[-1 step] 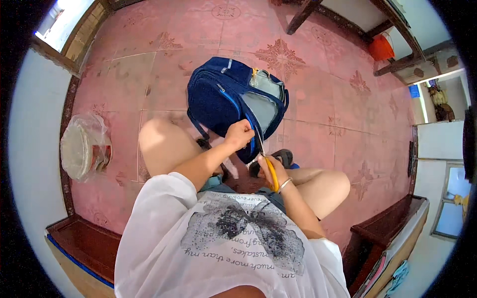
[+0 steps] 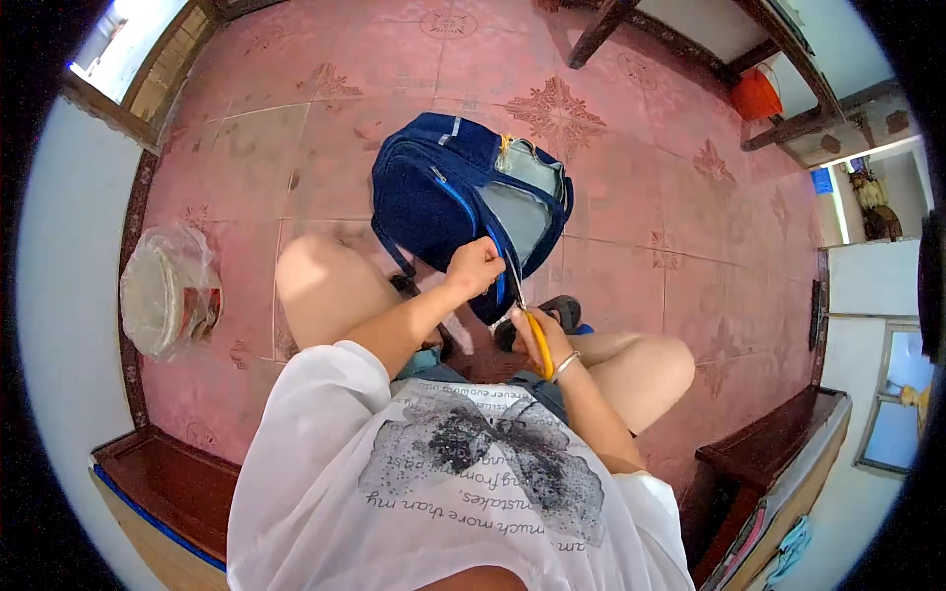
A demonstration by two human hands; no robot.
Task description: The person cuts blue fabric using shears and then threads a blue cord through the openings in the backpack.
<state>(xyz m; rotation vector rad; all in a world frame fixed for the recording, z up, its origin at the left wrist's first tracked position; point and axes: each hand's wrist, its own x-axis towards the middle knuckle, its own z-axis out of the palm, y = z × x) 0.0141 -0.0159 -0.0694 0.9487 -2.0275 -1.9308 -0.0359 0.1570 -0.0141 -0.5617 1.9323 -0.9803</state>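
Observation:
A dark blue backpack (image 2: 434,187) with a grey panel and bright blue zip trim lies on the floor in front of me, between my bent legs. My left hand (image 2: 475,266) pinches the backpack's edge beside the blue trim. Yellow-handled scissors (image 2: 541,345) are gripped in my right hand (image 2: 544,340). Their blades point away from me and reach the backpack's near edge, just right of my left hand. Whether the blades have fabric or thread between them is too small to tell.
Pink patterned tiles (image 2: 325,148) cover the floor. A pale round bundle in clear plastic (image 2: 163,295) stands by the left wall. Dark wooden furniture (image 2: 769,433) is at the near right, another brown piece (image 2: 177,483) at the near left. A red bucket (image 2: 757,96) sits far right.

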